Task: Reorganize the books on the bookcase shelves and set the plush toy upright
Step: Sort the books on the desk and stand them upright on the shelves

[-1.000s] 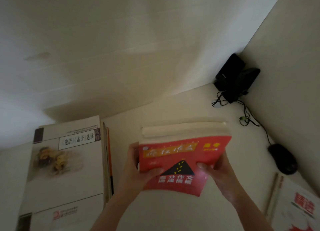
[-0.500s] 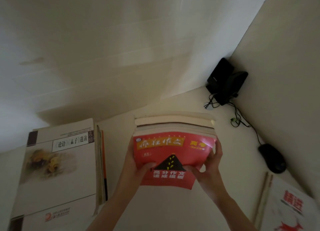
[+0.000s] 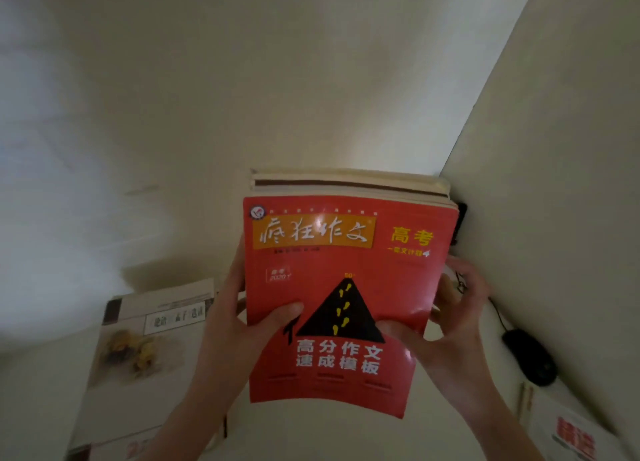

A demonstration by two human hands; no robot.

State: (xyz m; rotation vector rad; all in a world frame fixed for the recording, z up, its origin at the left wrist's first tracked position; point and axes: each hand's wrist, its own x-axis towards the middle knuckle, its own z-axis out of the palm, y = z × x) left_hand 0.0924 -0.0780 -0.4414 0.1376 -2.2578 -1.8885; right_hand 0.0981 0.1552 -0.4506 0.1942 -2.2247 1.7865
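One book stack (image 3: 346, 252) between both hands (image 3: 232, 325) (image 3: 450, 325)

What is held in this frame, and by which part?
A stack of books, red one on top. The left hand grips its left edge and the right hand its right edge, thumbs on the red cover.

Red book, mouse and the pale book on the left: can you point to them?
Red book (image 3: 329, 263): head view, middle of its front cover.
Mouse (image 3: 530, 358): head view, top of its black shell.
Pale book (image 3: 149, 353): head view, its front cover.
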